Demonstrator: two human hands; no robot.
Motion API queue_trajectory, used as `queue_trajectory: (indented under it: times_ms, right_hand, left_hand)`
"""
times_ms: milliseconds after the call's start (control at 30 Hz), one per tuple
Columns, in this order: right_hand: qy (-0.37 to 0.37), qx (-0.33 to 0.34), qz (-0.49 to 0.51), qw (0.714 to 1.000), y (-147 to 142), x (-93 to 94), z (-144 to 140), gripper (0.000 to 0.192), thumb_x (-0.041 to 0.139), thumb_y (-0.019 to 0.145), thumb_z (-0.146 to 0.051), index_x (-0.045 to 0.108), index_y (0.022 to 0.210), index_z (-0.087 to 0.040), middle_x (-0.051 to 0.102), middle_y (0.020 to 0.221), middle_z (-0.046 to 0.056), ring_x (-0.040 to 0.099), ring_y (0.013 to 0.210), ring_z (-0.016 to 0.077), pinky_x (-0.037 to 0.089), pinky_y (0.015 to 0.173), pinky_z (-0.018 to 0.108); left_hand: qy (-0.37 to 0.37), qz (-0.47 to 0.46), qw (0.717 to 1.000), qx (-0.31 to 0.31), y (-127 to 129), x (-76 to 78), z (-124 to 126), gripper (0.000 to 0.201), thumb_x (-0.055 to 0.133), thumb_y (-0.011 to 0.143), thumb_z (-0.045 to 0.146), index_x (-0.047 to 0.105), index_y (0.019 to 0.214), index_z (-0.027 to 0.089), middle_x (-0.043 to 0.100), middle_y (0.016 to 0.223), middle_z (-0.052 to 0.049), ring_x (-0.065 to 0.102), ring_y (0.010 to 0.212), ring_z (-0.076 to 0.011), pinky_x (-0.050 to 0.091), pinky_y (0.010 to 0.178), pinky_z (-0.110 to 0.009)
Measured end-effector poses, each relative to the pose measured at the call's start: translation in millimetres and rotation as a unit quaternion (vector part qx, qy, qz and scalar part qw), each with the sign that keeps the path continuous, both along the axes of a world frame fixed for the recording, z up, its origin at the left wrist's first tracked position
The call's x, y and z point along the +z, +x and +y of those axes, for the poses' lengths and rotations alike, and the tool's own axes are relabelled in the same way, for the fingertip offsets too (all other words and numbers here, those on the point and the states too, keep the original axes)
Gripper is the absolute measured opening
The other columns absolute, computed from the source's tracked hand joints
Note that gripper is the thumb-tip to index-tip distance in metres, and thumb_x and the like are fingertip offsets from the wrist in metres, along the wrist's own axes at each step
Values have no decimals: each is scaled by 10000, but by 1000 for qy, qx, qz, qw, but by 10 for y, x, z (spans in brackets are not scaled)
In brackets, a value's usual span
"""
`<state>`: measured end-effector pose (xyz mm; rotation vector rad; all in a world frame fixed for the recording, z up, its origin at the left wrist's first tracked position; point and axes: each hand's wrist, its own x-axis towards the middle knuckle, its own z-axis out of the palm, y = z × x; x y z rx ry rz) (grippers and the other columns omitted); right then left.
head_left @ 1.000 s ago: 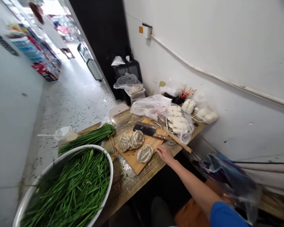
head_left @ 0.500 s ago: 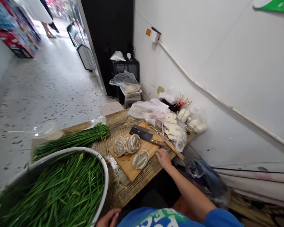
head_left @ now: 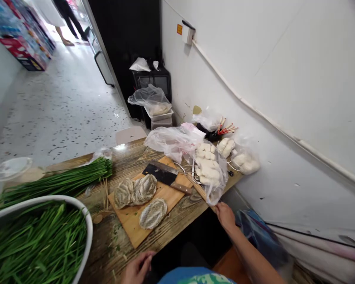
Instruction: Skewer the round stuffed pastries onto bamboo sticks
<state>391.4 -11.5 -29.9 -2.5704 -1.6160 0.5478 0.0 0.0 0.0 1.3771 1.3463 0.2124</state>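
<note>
My right hand (head_left: pixel 225 216) is at the table's front edge, its fingers closed on the near ends of a bundle of bamboo skewers (head_left: pixel 203 193). Loosely curled, with a gap at the thumb, my left hand (head_left: pixel 138 267) holds nothing visible by the near table edge. Between them lies a wooden cutting board (head_left: pixel 137 230). It carries a cleaver (head_left: pixel 162 173) with a wooden handle, two overlapping clusters of pale, layered rounds (head_left: pixel 133 192) and a single such round (head_left: pixel 153 213). A plastic bag (head_left: pixel 223 179) with white, rounded pieces (head_left: pixel 207 163) lies beyond the skewers.
At left stands a large basin (head_left: pixel 88 232) of cut green chives, with a chive bundle (head_left: pixel 85 173) behind it. Loose sticks (head_left: pixel 105 193) lie beside the board. Further bags (head_left: pixel 247 161) and red-tipped sticks (head_left: pixel 226 128) sit by the wall. A stool (head_left: pixel 130 135) stands behind the table.
My right hand has moved right and down from beside the cleaver handle to the skewer ends. The view has shifted. My left hand shows more fully.
</note>
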Motion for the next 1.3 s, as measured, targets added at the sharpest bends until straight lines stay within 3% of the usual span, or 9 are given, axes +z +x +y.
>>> queue_trajectory:
  times_ms: [100, 233, 333, 400, 700, 800, 933, 1067, 1300]
  right_hand:
    - [0, 50, 52, 997, 229, -75, -16, 246, 398, 844, -179, 624, 750, -165, 620, 769, 58, 568, 735, 156, 375, 692, 234]
    - [-3, 81, 98, 992, 443, -112, -34, 227, 394, 850, -213, 594, 753, -169, 606, 774, 54, 565, 738, 163, 378, 699, 246]
    - [-17, 88, 120, 989, 533, -91, -59, 200, 411, 836, -210, 579, 732, -177, 598, 754, 41, 562, 696, 156, 376, 669, 243]
    - [-26, 88, 132, 987, 569, -71, -78, 168, 431, 819, -200, 579, 740, -183, 598, 753, 32, 565, 694, 152, 374, 654, 238]
    - [-65, 72, 195, 976, 716, -208, -184, 305, 363, 874, -264, 622, 733, -187, 643, 736, 45, 593, 699, 168, 383, 638, 248]
    - [-30, 60, 225, 972, 747, -322, -247, 309, 365, 886, -301, 621, 749, -194, 640, 713, 27, 590, 670, 159, 387, 610, 239]
    - [42, 59, 166, 983, 749, -507, -346, 345, 381, 901, -378, 586, 684, -205, 617, 650, 12, 578, 608, 147, 387, 584, 240]
    - [135, 154, 73, 976, 781, -676, -433, 339, 334, 931, -322, 542, 681, -226, 571, 595, 4, 547, 542, 137, 383, 547, 251]
    - [266, 311, -49, 911, 871, -827, -638, 206, 422, 898, -211, 500, 709, -240, 540, 576, -12, 521, 526, 126, 406, 556, 254]
  left_hand:
    - [127, 11, 986, -112, 837, 69, 120, 363, 387, 856, 389, 659, 1025, 218, 693, 966, -65, 640, 893, -208, 500, 826, -342]
    - [269, 18, 920, -286, 1908, -20, 357, 419, 363, 861, 166, 508, 1254, 189, 516, 1300, -97, 470, 1200, -196, 396, 998, -369]
    - [333, 48, 870, -361, 2436, -165, 562, 460, 365, 863, 126, 431, 1316, 167, 416, 1383, -103, 343, 1296, -206, 323, 1056, -409]
    - [360, 56, 849, -384, 2606, -260, 668, 453, 361, 882, 148, 405, 1332, 163, 405, 1390, -100, 326, 1305, -197, 285, 1080, -415]
    - [446, 33, 792, -415, 2586, -618, 804, 554, 408, 887, 196, 231, 1412, 203, 327, 1440, -62, 261, 1335, -192, 223, 1108, -413]
    - [472, 7, 773, -424, 2600, -739, 800, 582, 440, 879, 240, 219, 1415, 210, 288, 1459, -53, 256, 1337, -205, 176, 1120, -423]
    - [471, 5, 779, -414, 2601, -858, 757, 591, 468, 861, 275, 251, 1404, 196, 296, 1456, -63, 236, 1344, -210, 130, 1128, -413]
    - [473, 1, 782, -405, 2583, -938, 698, 573, 464, 860, 338, 294, 1385, 183, 313, 1449, -76, 192, 1358, -218, 110, 1126, -415]
    - [495, 17, 768, -406, 2566, -1035, 610, 543, 380, 889, 398, 326, 1369, 152, 307, 1447, -105, 178, 1359, -238, 117, 1113, -412]
